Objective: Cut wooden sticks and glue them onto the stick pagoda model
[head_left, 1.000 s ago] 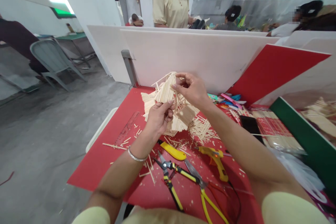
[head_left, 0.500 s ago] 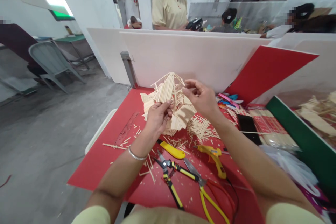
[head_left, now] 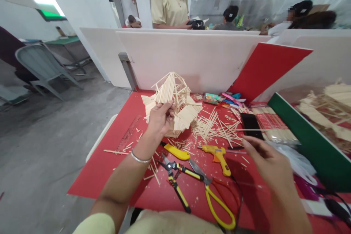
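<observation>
One pale wooden-stick house model [head_left: 175, 98] sits over the far side of the red bench [head_left: 109, 164], its near edge pinched by the raised left hand [head_left: 159, 120]. The right hand [head_left: 270, 162] hovers low, fingers loose and holding nothing, beside one yellow glue gun [head_left: 218, 153]. Two cutters, yellow-handled snips [head_left: 175, 182] and yellow-handled scissors [head_left: 216, 199], lie between the arms.

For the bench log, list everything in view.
model: one, pale wood, in left hand
sticks: many, pale, loose right of model
glue gun: one, yellow, table middle
knife: one, yellow, below model
snips: one, yellow-black, near edge
scissors: one, yellow, near edge
ruler: one, red, table left
phone: one, black, right
table: one, red, under all
chair: one, grey, left floor
person: one, yellow top, behind partition
left hand: holds model
right hand: open, over table
</observation>
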`<action>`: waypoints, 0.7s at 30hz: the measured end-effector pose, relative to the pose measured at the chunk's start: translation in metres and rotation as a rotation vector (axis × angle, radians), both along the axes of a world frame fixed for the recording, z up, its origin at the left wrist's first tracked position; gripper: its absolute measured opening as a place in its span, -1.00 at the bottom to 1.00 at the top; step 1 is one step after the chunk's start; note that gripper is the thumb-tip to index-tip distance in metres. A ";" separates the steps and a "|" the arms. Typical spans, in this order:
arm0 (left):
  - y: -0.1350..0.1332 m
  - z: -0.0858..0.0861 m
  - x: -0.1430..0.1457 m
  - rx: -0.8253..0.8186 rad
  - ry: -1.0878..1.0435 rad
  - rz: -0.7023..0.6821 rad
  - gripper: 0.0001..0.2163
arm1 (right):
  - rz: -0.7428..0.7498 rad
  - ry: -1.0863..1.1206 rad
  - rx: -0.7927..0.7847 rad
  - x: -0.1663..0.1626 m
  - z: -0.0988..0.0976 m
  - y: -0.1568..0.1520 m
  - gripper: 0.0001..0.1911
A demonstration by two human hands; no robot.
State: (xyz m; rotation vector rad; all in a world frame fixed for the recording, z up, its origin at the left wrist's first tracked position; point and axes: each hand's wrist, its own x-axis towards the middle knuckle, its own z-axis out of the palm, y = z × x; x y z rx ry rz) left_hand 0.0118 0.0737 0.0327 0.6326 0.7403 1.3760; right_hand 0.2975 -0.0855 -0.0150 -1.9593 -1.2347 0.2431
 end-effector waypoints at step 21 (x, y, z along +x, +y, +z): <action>0.007 -0.009 -0.002 0.000 0.032 -0.023 -0.91 | 0.069 -0.327 -0.348 -0.021 -0.041 -0.038 -0.59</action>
